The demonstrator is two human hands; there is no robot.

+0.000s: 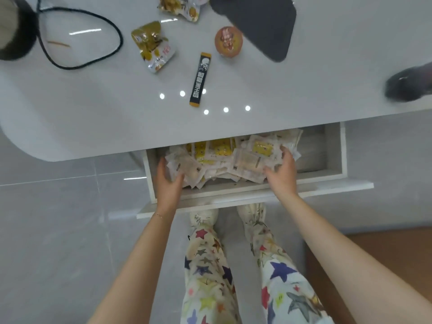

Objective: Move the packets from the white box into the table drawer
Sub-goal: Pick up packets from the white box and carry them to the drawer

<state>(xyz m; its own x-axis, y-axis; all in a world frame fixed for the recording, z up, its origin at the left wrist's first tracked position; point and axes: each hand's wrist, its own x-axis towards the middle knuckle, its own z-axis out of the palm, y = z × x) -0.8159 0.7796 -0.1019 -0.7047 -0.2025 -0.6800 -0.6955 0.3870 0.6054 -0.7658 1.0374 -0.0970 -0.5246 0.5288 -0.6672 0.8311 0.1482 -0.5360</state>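
The table drawer (336,148) is pulled out below the white tabletop. Inside it lies a heap of small clear and yellow packets (224,160). My left hand (169,181) presses against the left side of the heap, fingers curled around several packets. My right hand (281,171) rests on the right side of the heap, fingers spread over packets. The back of the heap is hidden under the table's edge. No white box is in view.
On the white table (93,108) lie a black stick sachet (199,80), a yellow snack packet (153,46), more packets (180,7) at the top edge, a round tin (228,42), a dark grey mat (259,24) and a black cord (81,38). My legs stand below the drawer.
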